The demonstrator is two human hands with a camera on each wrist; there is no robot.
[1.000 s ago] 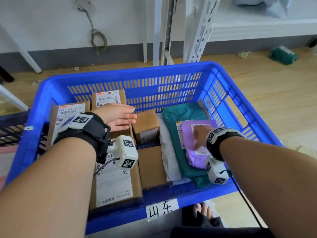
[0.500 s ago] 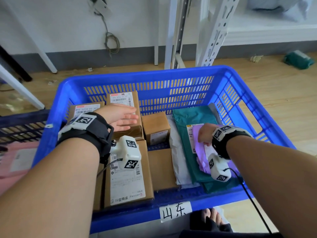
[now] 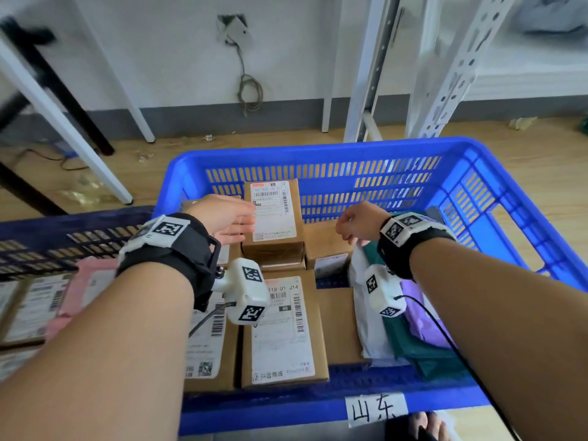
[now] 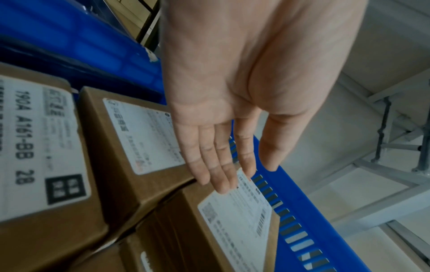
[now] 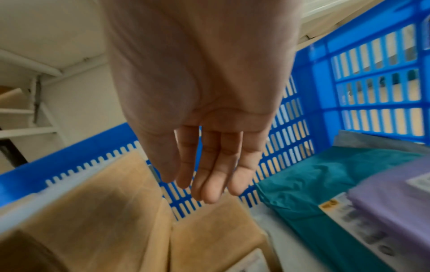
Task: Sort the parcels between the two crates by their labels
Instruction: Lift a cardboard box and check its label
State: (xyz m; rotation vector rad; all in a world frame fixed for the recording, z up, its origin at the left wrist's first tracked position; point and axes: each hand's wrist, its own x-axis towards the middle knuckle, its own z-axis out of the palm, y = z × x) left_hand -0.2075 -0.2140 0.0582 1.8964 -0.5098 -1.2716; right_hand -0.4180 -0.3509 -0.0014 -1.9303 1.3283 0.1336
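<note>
A blue crate (image 3: 318, 151) tagged with a handwritten label (image 3: 375, 409) holds several cardboard boxes and soft mailers. My left hand (image 3: 235, 224) is open with straight fingers (image 4: 216, 165), which reach the left edge of a tall labelled box (image 3: 273, 218) at the back. I cannot tell whether they touch it. My right hand (image 3: 350, 227) is open and empty, its fingers (image 5: 214, 176) hanging above a small brown box (image 3: 327, 246). To its right lie a purple mailer (image 5: 395, 198) on a teal mailer (image 5: 325, 184) and a white mailer (image 3: 366, 319).
A darker blue crate (image 3: 63, 237) stands at the left with a pink parcel (image 3: 86, 281) and labelled boxes inside. White shelf uprights (image 3: 369, 74) and table legs (image 3: 63, 122) rise behind the crates on the wooden floor.
My right hand has let go of the purple mailer and moved left, over the small brown box. The left hand has stayed open beside the tall box. The view has swung left.
</note>
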